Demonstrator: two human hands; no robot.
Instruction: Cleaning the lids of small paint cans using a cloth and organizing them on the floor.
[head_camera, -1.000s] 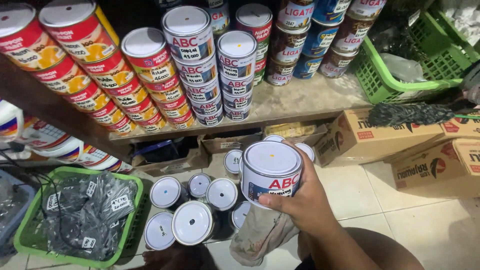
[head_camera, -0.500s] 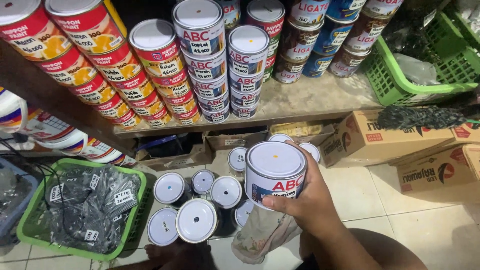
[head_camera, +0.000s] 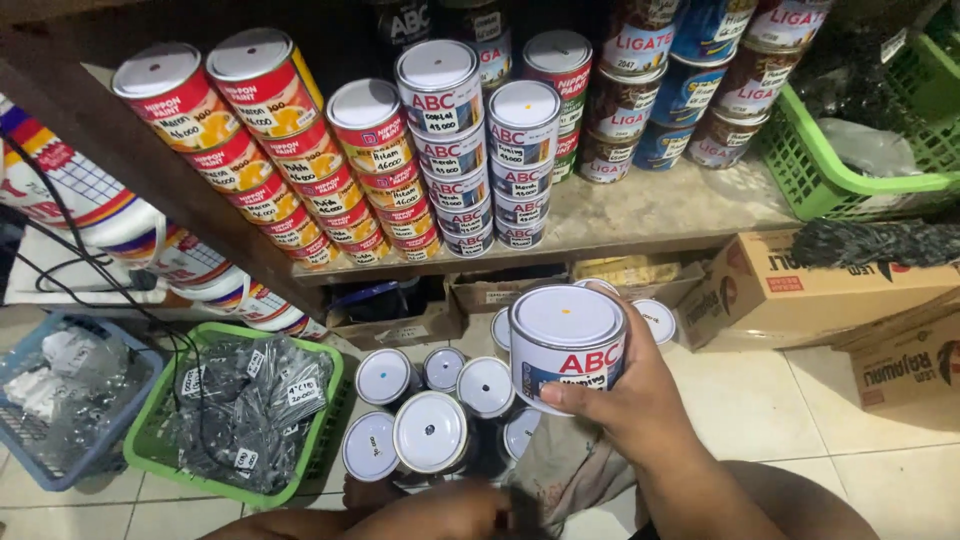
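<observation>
My right hand (head_camera: 632, 402) grips a white paint can (head_camera: 566, 338) with a blue and red label, holding it upright above the floor. Its pale lid faces me. Just left of it and lower, several similar cans (head_camera: 430, 430) with white lids stand grouped on the floor. On the wooden shelf (head_camera: 660, 215) behind, stacks of matching white cans (head_camera: 445, 150) lie beside red-labelled cans (head_camera: 270, 100). A skin-coloured shape at the bottom edge may be my left hand (head_camera: 430, 515); its fingers do not show.
A green basket (head_camera: 150, 455) of bagged black parts and a blue basket (head_camera: 40, 470) sit on the floor at left. Cardboard boxes (head_camera: 800, 285) lie at right, with a black brush (head_camera: 880, 242) on top. Another green basket (head_camera: 840, 180) occupies the shelf's right end.
The view has shifted slightly, so the shelf sits lower and further right. My right hand still holds the can in about the same place.
</observation>
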